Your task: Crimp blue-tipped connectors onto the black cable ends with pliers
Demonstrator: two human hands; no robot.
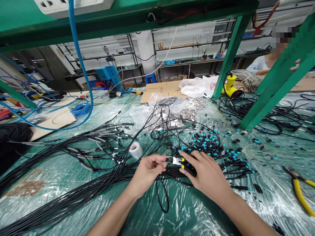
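My left hand point(150, 168) pinches what looks like a cable end point(168, 160), and my right hand point(208, 172) is holding pliers, I think point(182, 160), pale tip point(176, 161) right beside it; can't tell if they're biting. It's toward the surface's point(140, 213) near edge. I'd keep the end steady and square, loop point(168, 202) well clear.

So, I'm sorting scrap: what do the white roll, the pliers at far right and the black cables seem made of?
White roll: probably plastic film, pale and glossy.
Pliers: head likely steel, given its grey sheen; yellow handles plastic or rubber, smooth and evenly coloured.
Black cables: likely plastic or rubber outside, smooth with thin highlights.
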